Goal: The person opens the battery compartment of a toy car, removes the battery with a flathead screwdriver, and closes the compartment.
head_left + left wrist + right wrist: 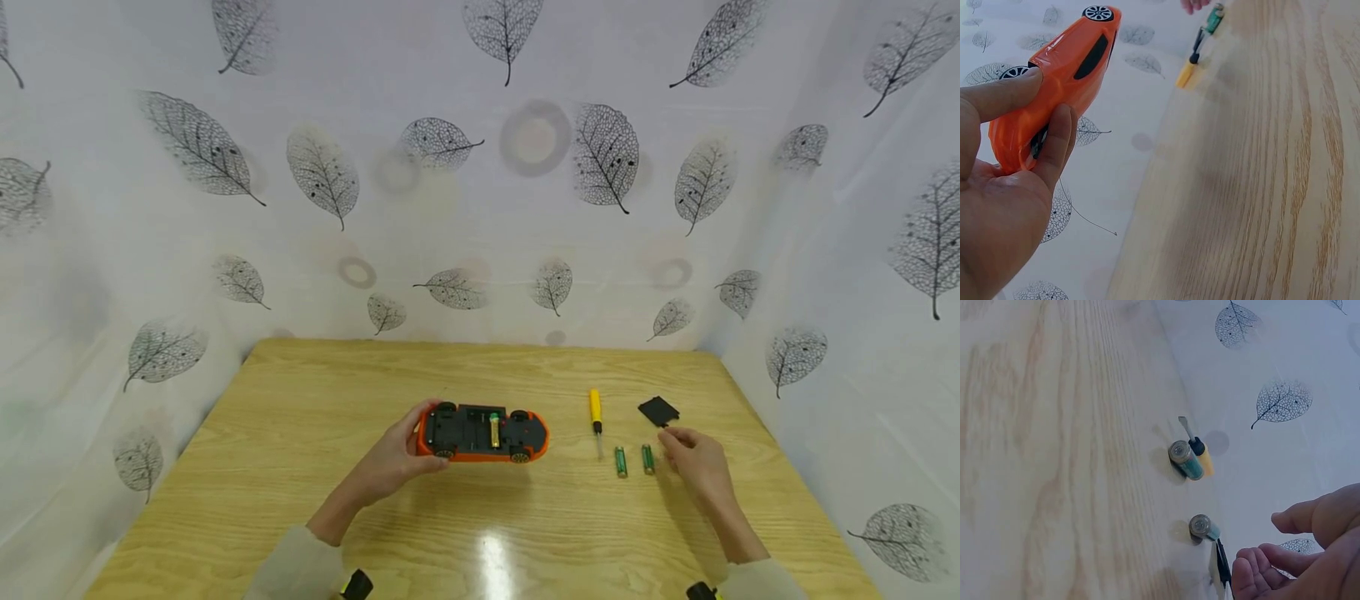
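Observation:
An orange toy car is held up by its rear end in my left hand, its black underside facing me. One battery lies in the uncovered compartment there. In the left wrist view, thumb and fingers grip the orange body from both sides. On the right, my right hand hovers beside two green batteries, its fingertips near a black battery cover. The right wrist view shows a gap between thumb and bent fingers, with nothing pinched there.
A yellow-handled screwdriver lies left of the cover, its metal tip towards me. The wooden table ends at a white curtain printed with dark leaves, which encloses the back and both sides.

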### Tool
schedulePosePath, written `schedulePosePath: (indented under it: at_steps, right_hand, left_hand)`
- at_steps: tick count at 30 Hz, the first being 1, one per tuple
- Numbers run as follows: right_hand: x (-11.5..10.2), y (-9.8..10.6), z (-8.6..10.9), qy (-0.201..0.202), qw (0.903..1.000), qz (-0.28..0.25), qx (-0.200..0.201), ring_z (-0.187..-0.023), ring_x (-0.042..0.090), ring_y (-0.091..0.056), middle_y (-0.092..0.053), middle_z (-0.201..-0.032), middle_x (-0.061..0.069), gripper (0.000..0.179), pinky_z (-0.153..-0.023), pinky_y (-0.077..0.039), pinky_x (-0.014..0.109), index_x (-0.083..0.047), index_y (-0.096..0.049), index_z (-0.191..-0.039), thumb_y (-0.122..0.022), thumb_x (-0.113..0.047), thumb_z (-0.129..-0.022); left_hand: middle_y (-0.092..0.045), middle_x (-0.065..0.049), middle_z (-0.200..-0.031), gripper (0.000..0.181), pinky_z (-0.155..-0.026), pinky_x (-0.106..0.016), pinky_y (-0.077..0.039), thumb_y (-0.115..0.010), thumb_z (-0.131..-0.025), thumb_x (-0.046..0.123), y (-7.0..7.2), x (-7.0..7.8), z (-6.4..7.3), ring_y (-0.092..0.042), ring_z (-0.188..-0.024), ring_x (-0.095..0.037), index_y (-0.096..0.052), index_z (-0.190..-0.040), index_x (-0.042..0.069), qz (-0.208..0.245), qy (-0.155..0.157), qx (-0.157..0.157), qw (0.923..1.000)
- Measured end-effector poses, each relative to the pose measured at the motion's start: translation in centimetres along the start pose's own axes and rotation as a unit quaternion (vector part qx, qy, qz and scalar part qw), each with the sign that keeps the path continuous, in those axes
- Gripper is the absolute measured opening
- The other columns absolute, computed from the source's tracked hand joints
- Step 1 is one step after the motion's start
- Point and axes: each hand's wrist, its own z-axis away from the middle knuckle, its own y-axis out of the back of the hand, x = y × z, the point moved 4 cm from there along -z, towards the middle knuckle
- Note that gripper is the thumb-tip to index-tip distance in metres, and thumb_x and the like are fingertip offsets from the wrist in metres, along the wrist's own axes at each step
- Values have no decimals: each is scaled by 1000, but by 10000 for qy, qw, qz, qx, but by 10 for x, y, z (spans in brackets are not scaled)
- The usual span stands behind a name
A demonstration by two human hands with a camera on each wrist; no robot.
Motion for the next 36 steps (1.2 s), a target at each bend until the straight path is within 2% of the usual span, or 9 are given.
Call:
schedulePosePath:
  at_steps: [4, 7, 15, 18, 22, 25, 29, 32, 36]
  right_hand:
    - [-12, 0, 4, 246, 9997, -7, 96, -106, 35, -68, -61, -128, 31, 56, -81, -60, 27, 13, -52, -141, -55, -31, -108]
    - [-20, -2, 8, 367, 9993, -23, 102, -108, 36, -67, -61, -130, 30, 55, -84, -59, 29, 10, -54, -142, -55, -34, -108]
    - [-44, -11, 13, 756, 9968, -166, 179, -98, 25, -68, -64, -126, 26, 50, -83, -58, 33, 4, -60, -139, -58, -34, -107]
    - [-54, -16, 14, 872, 9957, -293, 144, -95, 15, -66, -64, -127, 25, 49, -84, -59, 33, 3, -61, -138, -59, -34, -107]
    - [-67, -23, 16, 1087, 9928, -495, 116, -92, 6, -63, -66, -123, 24, 45, -82, -58, 27, 3, -63, -136, -59, -31, -107]
    - [-76, -29, 16, 1223, 9906, -602, 107, -92, 7, -63, -67, -121, 23, 43, -79, -56, 21, 3, -65, -133, -61, -30, -106]
    - [-87, -39, 17, 1300, 9896, -619, 42, -95, 13, -64, -68, -118, 19, 42, -77, -56, 23, 0, -66, -133, -62, -31, -105]
    - [-95, -47, 18, 1373, 9883, -661, -54, -94, 16, -64, -69, -114, 17, 39, -68, -53, 24, -1, -68, -131, -64, -30, -105]
    - [-105, -56, 20, 1511, 9858, -713, -149, -88, 15, -62, -70, -110, 16, 35, -55, -44, 24, -2, -70, -128, -66, -27, -104]
  left_hand:
    - [-30, -34, -157, 86, -94, -34, -57, -70, -92, -8, 0, 0, 0, -60, -124, -35, -19, -161, 2, -5, 21, 3, 10000]
    - [-29, -34, -157, 86, -94, -34, -57, -70, -92, -8, -1, 1, 0, -60, -125, -35, -19, -162, 2, 19, 35, -10, 10000]
    - [-30, -34, -157, 87, -94, -34, -57, -70, -92, -8, -1, 2, 0, -59, -125, -36, -19, -161, 1, -14, 16, -15, 10000]
    - [-30, -34, -157, 86, -94, -34, -57, -70, -92, -8, -1, 2, 0, -59, -125, -35, -20, -161, 2, -19, 5, -18, 10000]
    - [-30, -33, -157, 86, -94, -34, -57, -70, -92, -8, -1, 2, 0, -59, -126, -35, -20, -161, 2, -12, -5, -37, 10000]
    - [-30, -33, -157, 86, -94, -34, -57, -70, -92, -8, -1, 2, 0, -59, -125, -35, -19, -162, 2, -45, -4, -38, 10000]
    - [-31, -33, -157, 86, -93, -34, -58, -70, -93, -7, -2, 3, -1, -61, -123, -34, -20, -162, 4, -110, -11, -36, 9999]
    - [-31, -34, -156, 86, -93, -34, -58, -70, -93, -7, -2, 3, -1, -61, -121, -34, -21, -162, 4, -136, -19, -43, 9999]
    - [-31, -33, -156, 86, -93, -34, -58, -71, -92, -7, -3, 3, -1, -61, -122, -34, -21, -161, 3, -155, -14, -49, 9999]
